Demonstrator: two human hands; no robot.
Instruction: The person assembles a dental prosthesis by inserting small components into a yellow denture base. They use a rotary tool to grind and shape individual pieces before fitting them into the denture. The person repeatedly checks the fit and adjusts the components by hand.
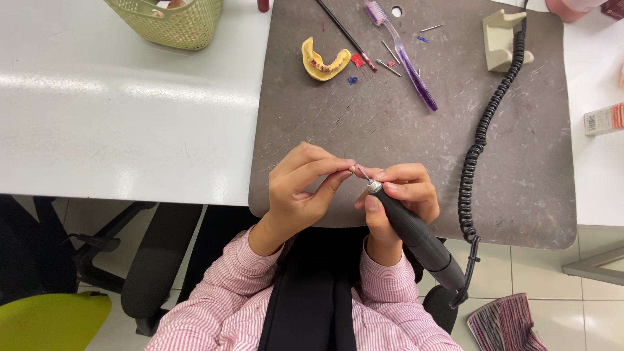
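My left hand pinches a tiny pale piece between thumb and fingertips, over the near edge of a dark grey work mat. My right hand grips a black rotary handpiece, its thin metal bur touching the small piece. A black coiled cord runs from the handpiece's rear up across the mat's right side.
At the mat's far side lie a yellow dental cast, a purple toothbrush, a thin black tool, loose burs and a beige handpiece stand. A green basket sits on the white table. Chairs stand below.
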